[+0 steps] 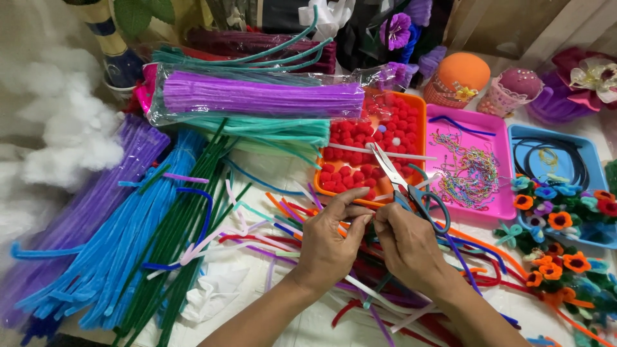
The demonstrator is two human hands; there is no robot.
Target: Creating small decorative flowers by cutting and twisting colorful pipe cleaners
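Clear bag (257,96) of purple stems

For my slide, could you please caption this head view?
Two hands, left and right holding scissors, pinch a small piece over scattered pipe cleaners.

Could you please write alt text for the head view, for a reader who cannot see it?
A person's left hand and right hand pinch a small piece together, the right also carrying blue-handled steel scissors. Around them lie fuzzy pipe cleaners in purple, blue and green, an orange tray of red pompoms and small orange pipe-cleaner flowers.

Single head view, close, steeply down onto table (308,324)
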